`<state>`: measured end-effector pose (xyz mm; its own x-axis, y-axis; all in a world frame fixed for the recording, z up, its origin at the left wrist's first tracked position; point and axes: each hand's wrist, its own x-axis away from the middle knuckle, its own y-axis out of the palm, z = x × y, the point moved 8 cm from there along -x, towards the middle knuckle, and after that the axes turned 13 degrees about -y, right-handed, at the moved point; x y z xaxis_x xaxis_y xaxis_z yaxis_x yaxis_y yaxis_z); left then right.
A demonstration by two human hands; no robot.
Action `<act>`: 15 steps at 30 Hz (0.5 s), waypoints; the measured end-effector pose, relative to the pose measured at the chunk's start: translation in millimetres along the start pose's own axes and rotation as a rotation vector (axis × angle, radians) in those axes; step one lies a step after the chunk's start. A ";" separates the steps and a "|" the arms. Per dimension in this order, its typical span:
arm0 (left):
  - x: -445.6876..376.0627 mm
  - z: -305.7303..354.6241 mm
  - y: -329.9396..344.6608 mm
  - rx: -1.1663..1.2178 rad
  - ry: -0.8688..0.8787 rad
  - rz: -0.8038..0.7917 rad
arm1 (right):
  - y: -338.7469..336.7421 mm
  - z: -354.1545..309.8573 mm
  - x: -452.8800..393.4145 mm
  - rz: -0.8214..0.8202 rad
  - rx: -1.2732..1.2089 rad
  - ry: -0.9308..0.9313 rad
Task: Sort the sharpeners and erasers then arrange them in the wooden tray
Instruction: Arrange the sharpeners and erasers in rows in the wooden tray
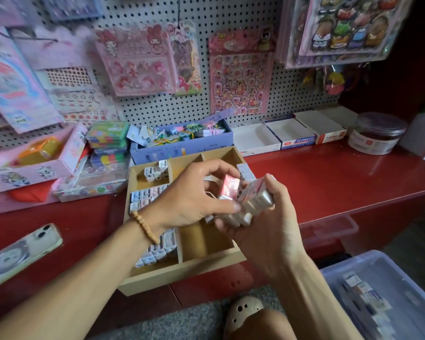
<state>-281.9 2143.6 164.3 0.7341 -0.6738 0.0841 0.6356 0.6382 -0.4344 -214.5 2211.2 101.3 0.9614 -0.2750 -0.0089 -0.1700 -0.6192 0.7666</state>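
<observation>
Pinching one pack (pixel 228 187) from the stack (pixel 253 202) gripped in the right hand (pixel 260 231), the left hand (pixel 189 204) hovers over the tray (pixel 182 276) — blurred, probably erasers — a loose stack could spill.

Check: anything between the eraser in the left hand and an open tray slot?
Nothing visible. The left hand pinches an eraser above the tray; the bare slot lies just below. The right hand, holding a stack of erasers, sits beside, not under.

Phone (pixel 22 251) left of wooden tray (pixel 182 273)
</observation>
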 end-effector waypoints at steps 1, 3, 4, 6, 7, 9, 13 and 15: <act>0.7 -2.0 -4.1 0.032 0.003 0.006 | -0.8 1.1 -0.7 0.005 -0.021 -0.009; 2.7 -5.5 -14.2 0.051 0.005 0.043 | -2.1 2.3 -0.2 0.017 -0.052 -0.022; 2.9 -9.0 -21.2 0.042 -0.003 0.074 | -3.1 2.4 1.1 0.028 -0.063 -0.023; 1.8 -19.5 -39.2 0.027 -0.036 0.163 | -5.9 1.9 5.8 0.060 -0.083 -0.028; 0.4 -26.7 -50.3 0.007 -0.061 0.228 | -7.6 1.0 8.0 0.075 -0.088 -0.038; -3.6 -42.6 -70.3 -0.072 -0.128 0.341 | -10.6 -0.8 11.5 0.100 -0.082 -0.064; -12.6 -71.2 -85.0 -0.227 -0.263 0.395 | -16.3 -1.5 12.4 0.125 -0.065 -0.095; -16.3 -77.7 -83.5 -0.260 -0.285 0.389 | -19.0 -1.0 12.3 0.133 -0.058 -0.098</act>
<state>-365.5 2072.4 129.6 0.9618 -0.2560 0.0973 0.2511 0.6823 -0.6866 -199.2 2220.3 87.3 0.9054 -0.4232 0.0347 -0.2784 -0.5299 0.8011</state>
